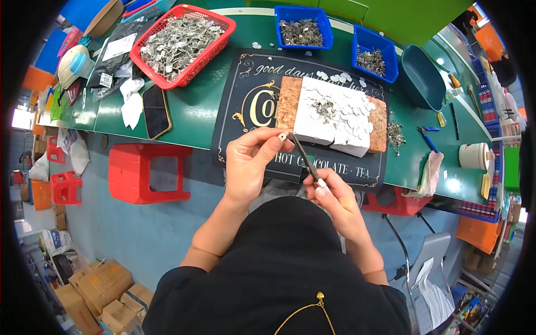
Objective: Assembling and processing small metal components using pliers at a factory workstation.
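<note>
My left hand point(252, 159) pinches a small, light metal piece point(283, 135) between thumb and fingertips, in front of the white block. A dark, slender rod-shaped tool point(303, 155) is gripped in my right hand point(336, 196), its far tip close to the small piece; I cannot tell whether they touch. On the white block point(312, 127) lie many thin white discs point(353, 114) and a little heap of small metal parts point(325, 110). Brown cork-like blocks point(288, 103) show at both ends of it. All this rests on a black printed mat point(237, 120).
A red basket point(228, 34) of metal pieces stands back left, beside a phone point(157, 111). Two blue bins point(326, 36) of small parts and a dark green tub point(421, 78) are at the back right. Blue-handled pliers point(430, 139) and a white canister point(473, 156) lie right.
</note>
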A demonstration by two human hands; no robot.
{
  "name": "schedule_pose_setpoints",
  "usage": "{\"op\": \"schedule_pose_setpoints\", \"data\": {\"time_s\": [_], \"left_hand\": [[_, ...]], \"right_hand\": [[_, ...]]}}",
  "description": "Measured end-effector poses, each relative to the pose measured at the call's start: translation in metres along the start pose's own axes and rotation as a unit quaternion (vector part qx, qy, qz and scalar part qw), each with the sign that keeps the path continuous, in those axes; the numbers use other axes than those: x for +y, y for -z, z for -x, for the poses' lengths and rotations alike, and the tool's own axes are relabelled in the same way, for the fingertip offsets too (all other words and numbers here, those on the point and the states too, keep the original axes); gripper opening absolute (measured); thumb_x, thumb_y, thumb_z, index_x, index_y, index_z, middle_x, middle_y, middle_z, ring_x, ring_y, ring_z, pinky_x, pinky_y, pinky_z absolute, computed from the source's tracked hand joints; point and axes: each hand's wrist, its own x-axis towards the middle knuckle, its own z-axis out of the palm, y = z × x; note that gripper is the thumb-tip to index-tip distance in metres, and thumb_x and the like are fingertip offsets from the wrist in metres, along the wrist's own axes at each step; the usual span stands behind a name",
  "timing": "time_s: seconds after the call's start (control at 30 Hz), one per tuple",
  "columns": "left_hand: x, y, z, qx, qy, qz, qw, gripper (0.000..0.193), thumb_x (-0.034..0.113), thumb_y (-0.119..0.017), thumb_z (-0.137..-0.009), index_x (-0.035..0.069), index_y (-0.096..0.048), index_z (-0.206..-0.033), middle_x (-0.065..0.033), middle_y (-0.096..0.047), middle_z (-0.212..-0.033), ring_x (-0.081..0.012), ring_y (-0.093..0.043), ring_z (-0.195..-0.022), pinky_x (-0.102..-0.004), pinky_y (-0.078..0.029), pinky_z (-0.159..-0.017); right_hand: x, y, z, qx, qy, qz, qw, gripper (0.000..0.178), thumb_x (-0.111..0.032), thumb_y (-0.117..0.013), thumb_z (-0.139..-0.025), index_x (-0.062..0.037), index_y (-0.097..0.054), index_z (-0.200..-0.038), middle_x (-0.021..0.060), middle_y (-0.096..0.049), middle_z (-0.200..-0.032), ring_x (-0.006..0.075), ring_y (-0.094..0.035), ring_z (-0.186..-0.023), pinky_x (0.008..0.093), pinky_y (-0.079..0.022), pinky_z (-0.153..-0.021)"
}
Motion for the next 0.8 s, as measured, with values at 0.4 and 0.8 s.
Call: {"op": "schedule_pose_setpoints", "data": {"time_s": [0.4,0.8], "left_hand": [[0.0018,0.0035,-0.0005,-0.046,0.002,-0.046,0.998,0.018,0.004,-0.058,-0.084,-0.005,-0.062,-0.099,-0.0105,-0.064,-0.088,-0.0159,-0.062,-0.080,-0.0268,-0.050,-0.074],[0.0017,0.0014,0.0006,-0.029,0.028,-0.052,0.998,0.018,0.006,-0.060,-0.083,-0.005,-0.062,-0.096,-0.0138,-0.064,-0.092,-0.0169,-0.060,-0.079,-0.0294,-0.049,-0.073]], "right_hand": [[0.0015,0.0026,-0.0007,-0.002,0.019,0.006,1.000,0.023,-0.021,-0.050,-0.086,-0.0021,-0.053,-0.099,-0.0003,-0.050,-0.076,0.0038,-0.041,-0.068,0.0166,-0.033,-0.061],[-0.0040,0.0040,0.0000,-0.012,0.008,-0.028,1.000,0.025,-0.026,-0.050,-0.088,-0.0028,-0.054,-0.097,-0.0025,-0.048,-0.073,0.0017,-0.037,-0.060,0.0146,-0.028,-0.052]]}}
